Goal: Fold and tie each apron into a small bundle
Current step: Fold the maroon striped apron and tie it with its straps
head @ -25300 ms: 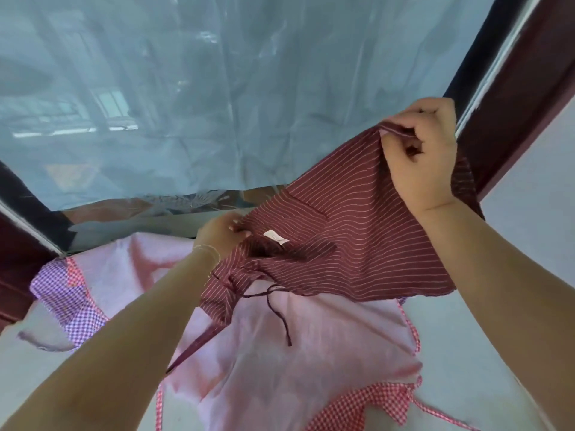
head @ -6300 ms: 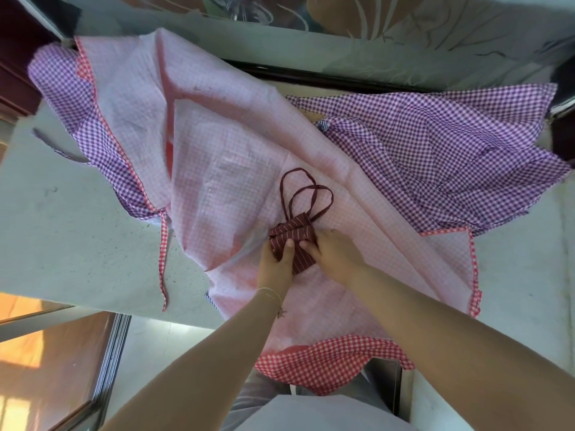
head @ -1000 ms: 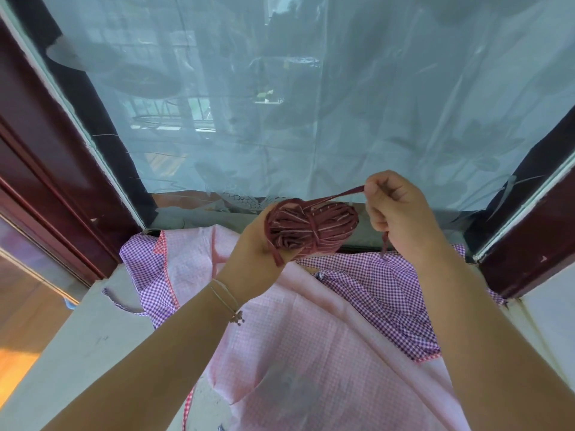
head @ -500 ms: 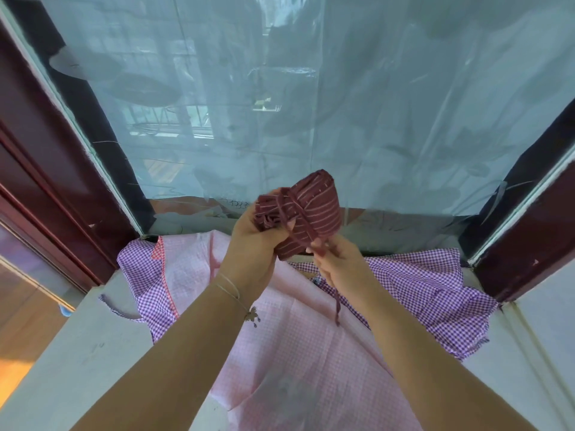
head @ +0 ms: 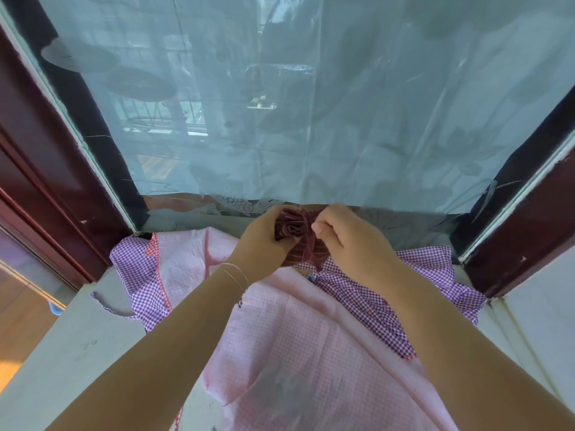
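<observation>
A dark red striped apron [head: 294, 236] is rolled into a small bundle and held up in the air in front of the window. My left hand [head: 259, 244] grips the bundle from the left, fingers curled round it. My right hand [head: 345, 241] pinches the bundle's strap at its right side with curled fingers. A short strap end hangs below the bundle. Beneath my arms a pink checked apron [head: 280, 337] lies spread flat, and a purple checked apron [head: 389, 303] lies partly over it on the right.
The aprons lie on a pale ledge [head: 77, 353] below a window covered with pale blue plastic sheet [head: 311, 104]. Dark red window frames [head: 46, 181] rise at left and right. A wooden floor [head: 18, 321] shows beyond the ledge's left edge.
The bundle has dropped lower and turned, its rolled end now facing me. My right hand has come up from under the bundle to its right side, still on the strap.
</observation>
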Motion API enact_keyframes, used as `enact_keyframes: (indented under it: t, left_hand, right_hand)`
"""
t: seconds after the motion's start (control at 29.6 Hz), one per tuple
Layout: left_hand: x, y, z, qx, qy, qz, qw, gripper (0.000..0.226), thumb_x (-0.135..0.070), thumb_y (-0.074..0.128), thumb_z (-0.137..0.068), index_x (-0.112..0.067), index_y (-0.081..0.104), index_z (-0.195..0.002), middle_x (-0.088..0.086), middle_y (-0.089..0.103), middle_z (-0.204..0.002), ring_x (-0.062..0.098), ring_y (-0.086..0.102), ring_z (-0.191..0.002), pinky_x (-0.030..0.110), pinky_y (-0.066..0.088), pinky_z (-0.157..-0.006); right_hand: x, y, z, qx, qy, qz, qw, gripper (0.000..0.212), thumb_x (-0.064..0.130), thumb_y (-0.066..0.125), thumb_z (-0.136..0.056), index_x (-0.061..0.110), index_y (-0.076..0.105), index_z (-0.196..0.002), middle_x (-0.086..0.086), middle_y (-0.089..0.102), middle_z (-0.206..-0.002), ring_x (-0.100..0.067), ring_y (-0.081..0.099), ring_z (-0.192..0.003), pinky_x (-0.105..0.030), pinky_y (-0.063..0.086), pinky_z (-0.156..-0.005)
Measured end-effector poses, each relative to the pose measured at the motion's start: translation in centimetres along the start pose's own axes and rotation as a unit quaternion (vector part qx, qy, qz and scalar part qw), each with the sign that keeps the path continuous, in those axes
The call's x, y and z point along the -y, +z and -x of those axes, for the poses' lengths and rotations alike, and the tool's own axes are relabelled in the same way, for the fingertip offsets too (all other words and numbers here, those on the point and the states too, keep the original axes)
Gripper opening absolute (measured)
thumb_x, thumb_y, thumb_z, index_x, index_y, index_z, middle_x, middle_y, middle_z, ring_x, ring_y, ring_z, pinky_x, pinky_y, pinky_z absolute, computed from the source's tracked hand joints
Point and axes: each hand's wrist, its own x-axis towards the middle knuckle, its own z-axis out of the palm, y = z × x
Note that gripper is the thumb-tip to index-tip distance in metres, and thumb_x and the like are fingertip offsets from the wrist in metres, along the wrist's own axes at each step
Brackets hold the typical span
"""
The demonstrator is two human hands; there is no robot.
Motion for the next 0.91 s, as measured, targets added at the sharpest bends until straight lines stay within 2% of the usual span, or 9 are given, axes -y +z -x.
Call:
enact_keyframes:
  t: [0.07,0.14,0.27,0.44,0.51,0.57,0.68,0.78,0.91]
  left_hand:
    - [-0.3,-0.8,0.2,0.034,-0.005,0.036,0.999,0.029,-0.005,0.067,-0.084,-0.025,0.063,-0.105,-0.007,0.07,-0.095,0.011,0.066,-0.092,0.028,0.053,-0.088]
    - [-0.2,-1.7,0.5,0.091,-0.032,0.109,0.989,0.027,-0.003,0.069,-0.083,-0.021,0.067,-0.103,-0.001,0.072,-0.092,0.012,0.068,-0.089,0.027,0.054,-0.085]
    - [0.0,-2.0,1.3,0.205,-0.066,0.169,0.962,0.023,-0.002,0.07,-0.08,-0.009,0.068,-0.102,0.01,0.071,-0.089,0.023,0.069,-0.084,0.031,0.056,-0.077]
    - [1.3,-1.3,1.6,0.172,-0.173,0.304,0.921,0.038,-0.002,0.07,-0.07,-0.007,0.056,-0.105,0.01,0.065,-0.088,0.022,0.065,-0.078,0.034,0.056,-0.072]
    - [2.1,-0.9,1.9,0.16,-0.167,0.272,0.934,0.037,0.002,0.071,-0.069,-0.011,0.053,-0.099,0.008,0.064,-0.085,0.02,0.065,-0.076,0.035,0.056,-0.072]
    - [2.3,-0.2,2.4,0.147,-0.127,0.195,0.961,0.037,0.004,0.068,-0.072,-0.018,0.055,-0.099,0.002,0.067,-0.085,0.017,0.066,-0.077,0.034,0.057,-0.073]
    - [2.0,0.7,3.1,0.116,-0.067,0.144,0.98,0.046,0.011,0.061,-0.076,-0.025,0.059,-0.105,-0.004,0.068,-0.097,0.011,0.067,-0.087,0.027,0.056,-0.078]
    - [1.6,0.9,3.2,0.122,-0.038,0.107,0.986,0.048,0.009,0.061,-0.076,-0.027,0.056,-0.109,-0.005,0.065,-0.105,0.01,0.065,-0.093,0.027,0.055,-0.083]
    - [0.7,1.0,2.6,0.116,-0.044,0.081,0.989,0.04,-0.004,0.068,-0.079,-0.025,0.052,-0.11,-0.008,0.064,-0.098,0.002,0.063,-0.084,0.017,0.052,-0.077]
  right_hand:
    - [-0.3,-0.4,-0.5,-0.026,-0.015,0.0,1.0,0.02,0.033,0.052,-0.095,0.016,0.06,-0.09,0.01,0.046,-0.111,0.0,0.047,-0.06,-0.014,0.032,-0.057]
    - [-0.6,-0.6,-1.0,-0.012,-0.012,-0.008,1.0,0.019,0.037,0.058,-0.091,0.019,0.063,-0.089,0.015,0.047,-0.117,0.006,0.049,-0.062,-0.014,0.033,-0.06]
    - [-1.2,-0.5,-1.8,0.054,0.057,-0.085,0.993,0.016,0.041,0.066,-0.084,0.028,0.062,-0.076,0.014,0.059,-0.087,0.0,0.055,-0.077,-0.023,0.042,-0.07]
    - [-1.7,1.6,-1.3,0.052,0.121,-0.135,0.982,0.018,0.039,0.064,-0.088,0.022,0.065,-0.082,0.009,0.065,-0.073,-0.003,0.06,-0.068,-0.022,0.049,-0.065]
    - [-1.8,2.8,-0.9,0.038,0.172,-0.177,0.968,0.018,0.036,0.06,-0.092,0.021,0.063,-0.082,0.007,0.065,-0.074,-0.005,0.06,-0.067,-0.022,0.045,-0.063]
    - [-1.7,4.0,-0.4,0.025,0.185,-0.151,0.971,0.018,0.035,0.055,-0.095,0.021,0.06,-0.085,0.007,0.064,-0.075,-0.007,0.058,-0.069,-0.023,0.042,-0.062]
    - [-1.6,4.8,-0.1,-0.014,0.165,-0.054,0.985,0.021,0.038,0.047,-0.098,0.021,0.056,-0.09,0.007,0.062,-0.073,-0.009,0.056,-0.067,-0.022,0.04,-0.057]
    - [-1.6,4.9,-0.1,-0.068,0.135,0.004,0.988,0.022,0.04,0.046,-0.098,0.02,0.056,-0.093,0.007,0.061,-0.069,-0.012,0.057,-0.061,-0.029,0.043,-0.055]
    - [-1.6,5.4,-0.1,-0.125,0.054,0.047,0.99,0.021,0.036,0.051,-0.097,0.017,0.059,-0.093,0.011,0.052,-0.056,-0.011,0.048,-0.046,-0.023,0.035,-0.043]
